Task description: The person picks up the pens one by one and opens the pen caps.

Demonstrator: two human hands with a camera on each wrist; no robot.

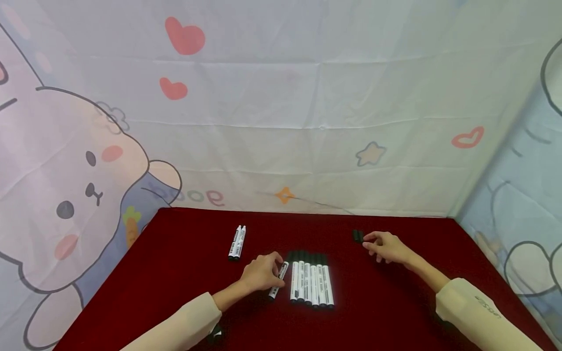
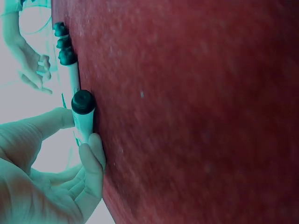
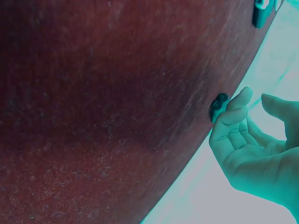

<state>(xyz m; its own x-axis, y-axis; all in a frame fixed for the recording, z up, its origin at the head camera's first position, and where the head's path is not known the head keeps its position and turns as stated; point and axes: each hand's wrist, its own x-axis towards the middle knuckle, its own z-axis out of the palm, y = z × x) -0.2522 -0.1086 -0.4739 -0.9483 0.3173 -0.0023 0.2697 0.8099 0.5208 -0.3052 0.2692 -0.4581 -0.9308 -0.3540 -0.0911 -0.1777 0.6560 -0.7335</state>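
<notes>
My left hand (image 1: pixel 261 272) pinches a white marker (image 1: pixel 280 280) between thumb and fingers, just above or on the red cloth. In the left wrist view the black end of this marker (image 2: pixel 83 102) faces the camera; its far end is hidden. Right beside it lies a row of several white markers (image 1: pixel 311 285) with black caps pointing away. My right hand (image 1: pixel 388 247) holds nothing, its fingers loosely bent and thumb apart. Close by its fingertips are two black caps (image 1: pixel 357 236), also seen as a dark cluster of caps (image 3: pixel 218 107) in the right wrist view.
Two white markers with bare pale tips (image 1: pixel 237 242) lie side by side at the back left. A dark object (image 1: pixel 215 334) is partly covered by the left sleeve. The red cloth (image 1: pixel 175 273) covers the table, and a printed curtain (image 1: pixel 263 112) hangs behind.
</notes>
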